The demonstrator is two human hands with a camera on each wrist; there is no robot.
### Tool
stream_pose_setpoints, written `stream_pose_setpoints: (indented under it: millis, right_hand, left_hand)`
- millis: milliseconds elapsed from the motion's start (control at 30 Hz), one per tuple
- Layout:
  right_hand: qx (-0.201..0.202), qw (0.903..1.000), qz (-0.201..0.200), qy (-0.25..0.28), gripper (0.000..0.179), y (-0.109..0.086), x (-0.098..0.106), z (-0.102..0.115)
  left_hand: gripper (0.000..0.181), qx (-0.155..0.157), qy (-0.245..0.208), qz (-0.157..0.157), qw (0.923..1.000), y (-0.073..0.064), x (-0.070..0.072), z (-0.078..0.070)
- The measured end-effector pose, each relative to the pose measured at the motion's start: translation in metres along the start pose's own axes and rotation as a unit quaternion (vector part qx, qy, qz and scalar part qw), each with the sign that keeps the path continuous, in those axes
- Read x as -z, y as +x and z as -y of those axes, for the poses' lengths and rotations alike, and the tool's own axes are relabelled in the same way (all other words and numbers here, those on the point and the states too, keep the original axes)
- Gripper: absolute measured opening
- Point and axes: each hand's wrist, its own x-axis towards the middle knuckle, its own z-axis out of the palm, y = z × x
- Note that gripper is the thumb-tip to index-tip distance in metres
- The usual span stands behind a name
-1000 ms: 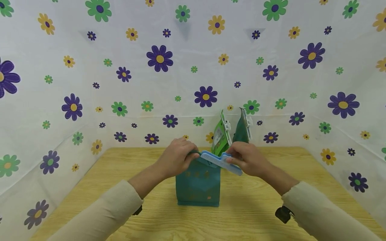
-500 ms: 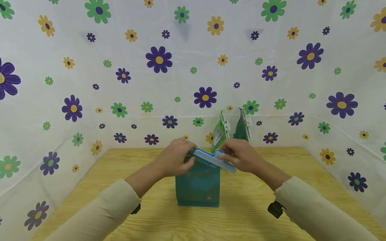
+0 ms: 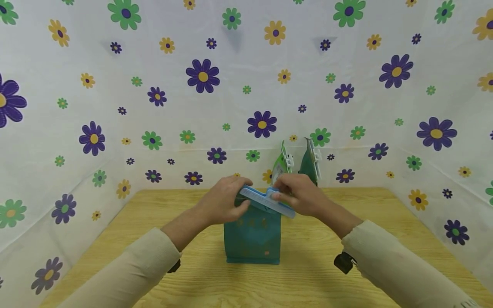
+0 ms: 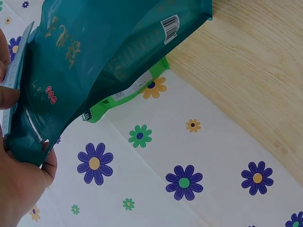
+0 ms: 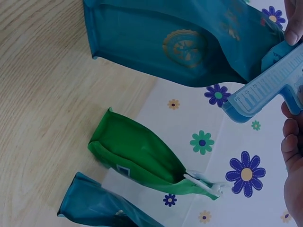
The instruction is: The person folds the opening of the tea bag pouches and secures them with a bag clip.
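Observation:
A teal pouch bag (image 3: 252, 237) stands upright on the table, its top folded over. My left hand (image 3: 223, 201) holds the left end of that fold; in the left wrist view the left hand (image 4: 23, 189) has fingers round the bag's top corner. With fingers and thumb my right hand (image 3: 302, 194) grips the raised handle of a light blue bag clip (image 3: 265, 201). The clip lies tilted along the folded top, its left end at my left fingers. The right wrist view shows the clip's ridged long bar (image 5: 265, 85) overlapping the bag's top.
Behind the bag, to the right, stand a green pouch (image 5: 137, 151) and another teal pouch (image 3: 308, 164), both with white clips on their tops. A flower-print sheet (image 3: 246, 107) hangs round the back and sides of the wooden table (image 3: 173, 248).
My right hand has moved left with the blue clip, sliding it along the bag's folded top toward my left hand. The left fingers have loosened slightly; the bag stays in place.

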Motion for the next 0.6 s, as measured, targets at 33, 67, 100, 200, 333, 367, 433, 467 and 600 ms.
stream_pose_setpoints:
  millis: [33,67,100,200,333,367,433,467,600]
  right_hand:
    - [0.002,1.0,0.0,0.001,0.011,0.001,0.0,0.0]
    - [0.002,1.0,0.0,0.0,0.012,0.002,-0.001,0.001]
    - [0.002,1.0,0.0,0.0,0.012,0.003,-0.001,0.001]
    - [-0.002,1.0,0.003,-0.001,0.012,0.003,-0.002,0.002]
    - [0.0,1.0,0.004,0.002,0.013,0.002,-0.004,0.0]
    - [0.002,1.0,0.004,0.003,0.013,0.001,-0.004,-0.001]
    - [0.004,1.0,0.004,0.008,0.014,0.0,-0.004,-0.002]
    - [0.003,0.9999,0.005,0.01,0.016,0.0,-0.004,-0.003]
    - [-0.031,0.9987,0.026,0.03,0.03,-0.007,-0.006,-0.005]
  left_hand:
    - [0.037,0.0,-0.003,-0.002,1.0,0.0,0.0,0.0]
    - [0.037,0.0,-0.006,-0.003,1.0,0.0,0.0,0.0]
    - [0.037,0.0,-0.008,-0.005,1.0,0.0,0.0,0.001]
    - [0.035,-0.003,-0.011,-0.006,0.9999,-0.001,0.0,0.001]
    - [0.034,-0.006,-0.006,-0.005,1.0,-0.002,0.0,0.001]
    - [0.034,-0.006,-0.005,-0.004,1.0,-0.002,0.0,0.001]
    - [0.034,-0.008,-0.002,-0.005,1.0,-0.002,0.001,0.001]
    - [0.034,-0.01,-0.001,-0.006,0.9999,-0.002,0.001,0.001]
    - [0.036,-0.021,0.016,-0.016,0.9995,-0.004,0.001,0.002]
